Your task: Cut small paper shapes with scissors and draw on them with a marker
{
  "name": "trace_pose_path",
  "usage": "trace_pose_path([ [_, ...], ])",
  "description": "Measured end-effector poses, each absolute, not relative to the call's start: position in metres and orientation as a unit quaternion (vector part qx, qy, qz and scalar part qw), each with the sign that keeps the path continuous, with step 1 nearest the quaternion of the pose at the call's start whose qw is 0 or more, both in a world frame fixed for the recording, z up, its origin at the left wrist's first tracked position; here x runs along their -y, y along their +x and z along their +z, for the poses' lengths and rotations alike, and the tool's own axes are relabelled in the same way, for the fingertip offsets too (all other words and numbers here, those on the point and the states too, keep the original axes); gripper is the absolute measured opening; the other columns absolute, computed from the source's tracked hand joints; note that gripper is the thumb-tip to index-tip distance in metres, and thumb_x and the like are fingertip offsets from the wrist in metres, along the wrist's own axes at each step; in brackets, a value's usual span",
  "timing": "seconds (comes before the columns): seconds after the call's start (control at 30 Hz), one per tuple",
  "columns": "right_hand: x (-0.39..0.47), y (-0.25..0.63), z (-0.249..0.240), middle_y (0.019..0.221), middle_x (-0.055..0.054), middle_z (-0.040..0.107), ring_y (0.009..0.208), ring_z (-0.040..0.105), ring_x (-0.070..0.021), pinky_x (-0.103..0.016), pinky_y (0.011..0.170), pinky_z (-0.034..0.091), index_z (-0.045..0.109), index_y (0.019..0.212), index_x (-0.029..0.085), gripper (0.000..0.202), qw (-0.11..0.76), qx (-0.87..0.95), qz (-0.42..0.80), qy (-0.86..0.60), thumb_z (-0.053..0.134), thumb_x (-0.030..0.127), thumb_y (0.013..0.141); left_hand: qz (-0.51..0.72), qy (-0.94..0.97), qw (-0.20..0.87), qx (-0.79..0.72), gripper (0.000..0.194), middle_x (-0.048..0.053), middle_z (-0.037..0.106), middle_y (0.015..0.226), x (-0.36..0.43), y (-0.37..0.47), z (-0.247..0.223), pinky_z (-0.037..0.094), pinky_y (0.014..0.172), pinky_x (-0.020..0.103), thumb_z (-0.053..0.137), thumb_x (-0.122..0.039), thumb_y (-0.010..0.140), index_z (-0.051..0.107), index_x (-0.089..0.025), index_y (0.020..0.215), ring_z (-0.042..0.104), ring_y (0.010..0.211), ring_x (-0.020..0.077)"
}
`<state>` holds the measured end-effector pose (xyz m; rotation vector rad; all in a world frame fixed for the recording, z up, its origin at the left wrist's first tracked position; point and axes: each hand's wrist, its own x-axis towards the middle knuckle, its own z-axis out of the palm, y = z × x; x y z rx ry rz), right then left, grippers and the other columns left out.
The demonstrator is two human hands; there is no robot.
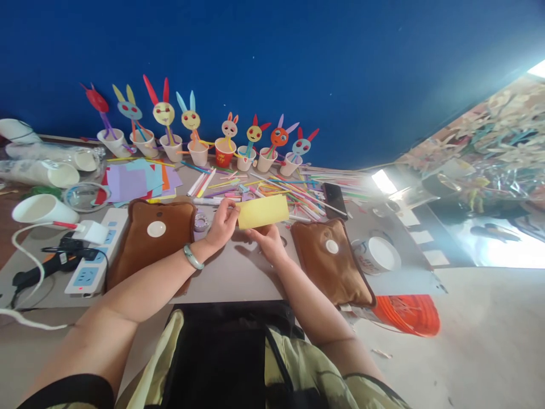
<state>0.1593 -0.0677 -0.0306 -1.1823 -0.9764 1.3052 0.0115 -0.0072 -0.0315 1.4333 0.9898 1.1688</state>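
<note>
A yellow rectangle of paper (264,212) is held up above the table between both hands. My left hand (223,223), with a pale bangle at the wrist, pinches the paper's left end. From below, my right hand (267,241) has its fingers closed on the lower edge, partly hidden behind the sheet. Just left of my left hand lies a roll of tape (201,222). Behind the paper, loose colored sticks and pens (293,193) are strewn across the table.
Paper cups (198,153) with rabbit-faced figures line the blue wall. Brown hot-water bags (142,244) flank my arms. A power strip (96,255) and heat-gun-like black tool (55,264) lie left. Colored sheets (128,183), a phone (335,200) and an orange bucket (409,315) are around.
</note>
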Motion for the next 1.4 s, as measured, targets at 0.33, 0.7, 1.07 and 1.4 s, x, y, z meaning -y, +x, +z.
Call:
trace_pose_path([
  [0.33, 0.063, 0.163, -0.038, 0.076, -0.003, 0.071, 0.072, 0.064, -0.0184, -0.033, 0.068, 0.055, 0.072, 0.082, 0.019, 0.029, 0.584, 0.368, 0.511, -0.512, 0.083, 0.039, 0.065, 0.481, 0.524, 0.612, -0.346, 0.027, -0.002, 0.058, 0.075, 0.006, 0.018, -0.036, 0.049, 0.061, 0.024, 0.063, -0.043, 0.085, 0.048, -0.021, 0.086, 0.058, 0.066, 0.0115],
  [0.7, 0.062, 0.163, -0.037, 0.09, -0.003, 0.076, 0.076, 0.068, -0.0175, -0.031, 0.07, 0.054, 0.07, 0.09, 0.021, 0.034, 0.622, 0.338, 0.507, -0.492, 0.085, 0.036, 0.063, 0.459, 0.492, 0.644, -0.364, 0.024, -0.004, 0.063, 0.068, 0.004, 0.015, -0.027, 0.052, 0.059, 0.026, 0.066, -0.035, 0.078, 0.048, -0.02, 0.084, 0.062, 0.057, 0.0112],
  [1.07, 0.062, 0.165, -0.04, 0.1, -0.002, 0.078, 0.089, 0.071, -0.0203, -0.033, 0.081, 0.055, 0.072, 0.099, 0.024, 0.041, 0.598, 0.351, 0.549, -0.466, 0.088, 0.033, 0.062, 0.46, 0.465, 0.669, -0.353, 0.032, -0.002, 0.068, 0.069, 0.002, 0.014, -0.027, 0.056, 0.063, 0.029, 0.075, -0.042, 0.075, 0.052, -0.019, 0.079, 0.067, 0.06, 0.0148],
  [1.4, 0.062, 0.166, -0.041, 0.094, -0.001, 0.077, 0.083, 0.071, -0.0186, -0.032, 0.077, 0.056, 0.072, 0.093, 0.022, 0.033, 0.612, 0.345, 0.529, -0.476, 0.086, 0.03, 0.064, 0.463, 0.53, 0.616, -0.353, 0.034, 0.0, 0.069, 0.068, 0.003, 0.011, -0.03, 0.057, 0.063, 0.029, 0.071, -0.048, 0.081, 0.055, -0.019, 0.083, 0.068, 0.061, 0.0153],
])
